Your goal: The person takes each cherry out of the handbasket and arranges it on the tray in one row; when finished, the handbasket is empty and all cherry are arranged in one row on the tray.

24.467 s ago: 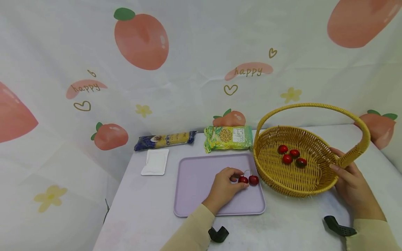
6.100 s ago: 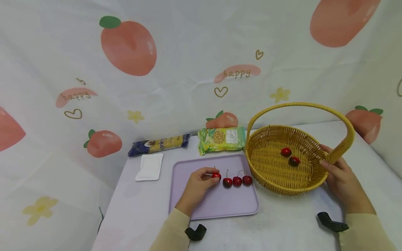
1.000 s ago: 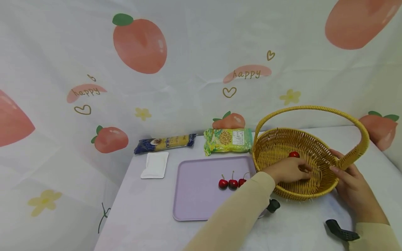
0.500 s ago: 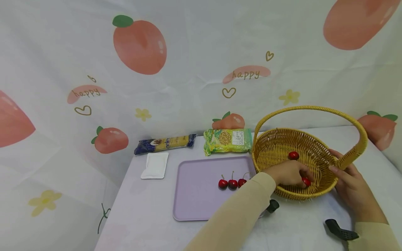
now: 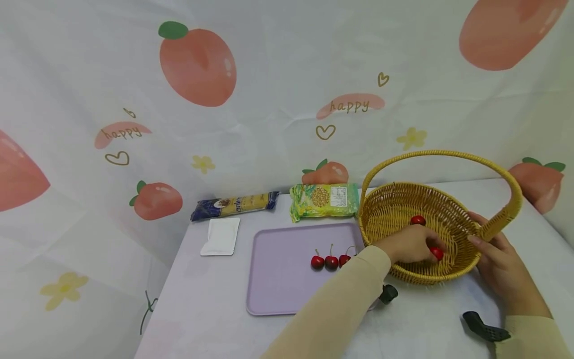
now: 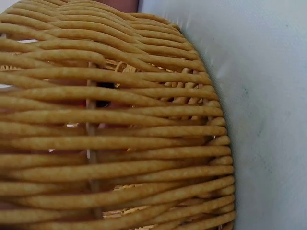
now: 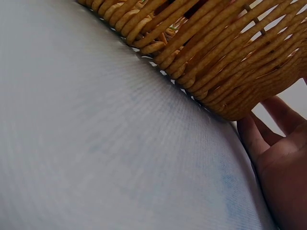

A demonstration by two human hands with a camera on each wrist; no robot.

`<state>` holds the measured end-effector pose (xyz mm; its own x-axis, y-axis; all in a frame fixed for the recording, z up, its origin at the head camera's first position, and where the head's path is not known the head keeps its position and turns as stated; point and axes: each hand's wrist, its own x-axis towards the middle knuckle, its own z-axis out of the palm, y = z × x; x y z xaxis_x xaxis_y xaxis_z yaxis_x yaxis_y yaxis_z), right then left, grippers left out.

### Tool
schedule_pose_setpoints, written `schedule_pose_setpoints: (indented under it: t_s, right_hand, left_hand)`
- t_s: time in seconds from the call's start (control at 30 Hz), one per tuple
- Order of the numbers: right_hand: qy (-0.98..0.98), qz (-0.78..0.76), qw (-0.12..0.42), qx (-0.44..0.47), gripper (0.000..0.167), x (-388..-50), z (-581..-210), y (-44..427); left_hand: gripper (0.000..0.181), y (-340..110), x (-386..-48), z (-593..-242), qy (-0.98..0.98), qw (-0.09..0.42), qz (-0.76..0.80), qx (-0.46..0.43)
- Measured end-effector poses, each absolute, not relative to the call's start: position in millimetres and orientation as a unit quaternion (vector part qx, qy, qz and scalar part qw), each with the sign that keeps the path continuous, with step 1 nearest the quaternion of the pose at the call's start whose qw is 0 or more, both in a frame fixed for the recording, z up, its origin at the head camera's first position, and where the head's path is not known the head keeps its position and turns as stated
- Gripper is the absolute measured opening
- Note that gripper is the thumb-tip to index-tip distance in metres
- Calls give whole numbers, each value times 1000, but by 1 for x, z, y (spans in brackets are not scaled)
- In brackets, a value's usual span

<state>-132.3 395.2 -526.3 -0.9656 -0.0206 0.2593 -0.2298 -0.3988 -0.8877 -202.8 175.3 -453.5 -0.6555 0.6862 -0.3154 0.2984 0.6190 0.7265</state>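
My left hand (image 5: 409, 244) reaches over the near rim into a yellow wicker basket (image 5: 394, 192). Its fingertips pinch a red cherry (image 5: 436, 254) low inside. Another cherry (image 5: 418, 220) lies on the basket floor just beyond the hand. My right hand (image 5: 504, 267) grips the basket's right side below the handle, thumb over the rim. In the right wrist view, the fingers (image 7: 283, 115) reach round the woven wall. Cherries with stems lie in a row on a lilac tray (image 5: 278, 269), among them a left one (image 5: 317, 263); my left sleeve covers the row's right end.
Behind the tray lie a yellow-green packet (image 5: 324, 201) and a blue-and-gold packet (image 5: 235, 205). A white sachet (image 5: 221, 237) is left of the tray. The basket's tall handle (image 5: 441, 152) arches over it. A printed cloth hangs behind the table.
Over the longer span, cherries have passed from the basket to the tray, and my left hand has returned to the basket. In the last second its fingers shifted slightly, bringing a cherry into view.
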Motion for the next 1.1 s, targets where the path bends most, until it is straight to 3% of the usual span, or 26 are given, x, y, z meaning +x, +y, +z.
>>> schedule_pose_setpoints:
  t_s: [0.47, 0.9, 1.1]
  right_hand:
    - [-544, 828, 56, 125, 59, -134, -524, 392]
    - [-545, 829, 62, 113, 59, -133, -525, 394]
    - [-556, 823, 65, 96, 59, -133, -525, 394]
  left_hand:
    - [29, 162, -196, -437, 842, 184, 373, 343]
    - [32, 114, -178, -420, 755, 176, 518, 362]
    - [31, 96, -169, -425, 735, 198, 562, 323]
